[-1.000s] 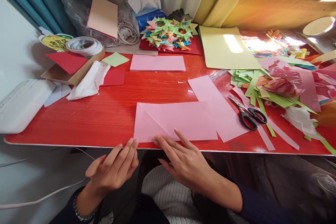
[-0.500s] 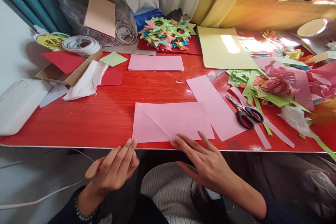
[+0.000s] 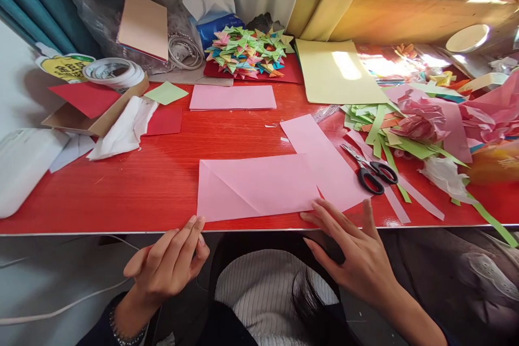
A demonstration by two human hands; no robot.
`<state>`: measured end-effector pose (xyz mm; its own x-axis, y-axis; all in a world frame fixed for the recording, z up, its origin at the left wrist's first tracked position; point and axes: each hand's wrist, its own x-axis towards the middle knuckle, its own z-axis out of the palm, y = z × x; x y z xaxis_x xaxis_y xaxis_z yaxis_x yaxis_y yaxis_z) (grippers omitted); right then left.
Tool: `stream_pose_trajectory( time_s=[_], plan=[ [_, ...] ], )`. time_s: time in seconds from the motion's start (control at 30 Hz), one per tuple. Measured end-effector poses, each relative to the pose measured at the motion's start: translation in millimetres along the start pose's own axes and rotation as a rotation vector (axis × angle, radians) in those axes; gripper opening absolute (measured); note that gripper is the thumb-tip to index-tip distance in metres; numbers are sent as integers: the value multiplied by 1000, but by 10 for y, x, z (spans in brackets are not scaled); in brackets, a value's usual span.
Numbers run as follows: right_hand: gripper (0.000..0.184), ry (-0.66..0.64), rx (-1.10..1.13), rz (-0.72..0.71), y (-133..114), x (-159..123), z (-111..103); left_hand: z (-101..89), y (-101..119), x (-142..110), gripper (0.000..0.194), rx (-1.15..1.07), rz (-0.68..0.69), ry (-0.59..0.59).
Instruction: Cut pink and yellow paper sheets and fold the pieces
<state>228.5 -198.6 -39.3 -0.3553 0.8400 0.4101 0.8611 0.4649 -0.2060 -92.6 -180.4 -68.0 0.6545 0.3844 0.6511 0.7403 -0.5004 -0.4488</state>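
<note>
A folded pink paper lies near the table's front edge, with a diagonal crease on its left part. At its lower left corner are the fingertips of my left hand, held close together, the thumb just below the edge of the table. My right hand is open and palm down. Its spread fingers touch the lower right part of the paper. A second pink sheet lies slanted, partly beneath the right end of the first. Scissors with black handles rest on that sheet's right side.
Behind lie a pink paper stack, a star-pointed paper wreath and yellow sheets. Paper scraps crowd the right side. A cardboard tray with tape rolls stands left, near a white box.
My right hand has slid rightward along the paper's lower edge, from near the crease to the lower right corner. My left hand stays at the lower left corner. The view has shifted slightly.
</note>
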Motion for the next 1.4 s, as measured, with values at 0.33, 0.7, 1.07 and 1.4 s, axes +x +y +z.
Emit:
stream_pose_trajectory(
  time_s=[0.33, 0.7, 1.07, 1.4],
  plan=[
    [39, 161, -23, 10, -99, -5, -43, 69, 20, 40, 40, -48, -40, 42],
    [60, -194, 62, -146, -26, 64, 88, 60, 14, 101, 40, -21, -19, 72],
    [57, -110, -53, -57, 210, -4, -144, 69, 35, 111, 33, 15, -55, 41],
    [27, 138, 146, 361, 165, 82, -310, -80, 81, 125, 13, -101, -364, -39]
  ],
)
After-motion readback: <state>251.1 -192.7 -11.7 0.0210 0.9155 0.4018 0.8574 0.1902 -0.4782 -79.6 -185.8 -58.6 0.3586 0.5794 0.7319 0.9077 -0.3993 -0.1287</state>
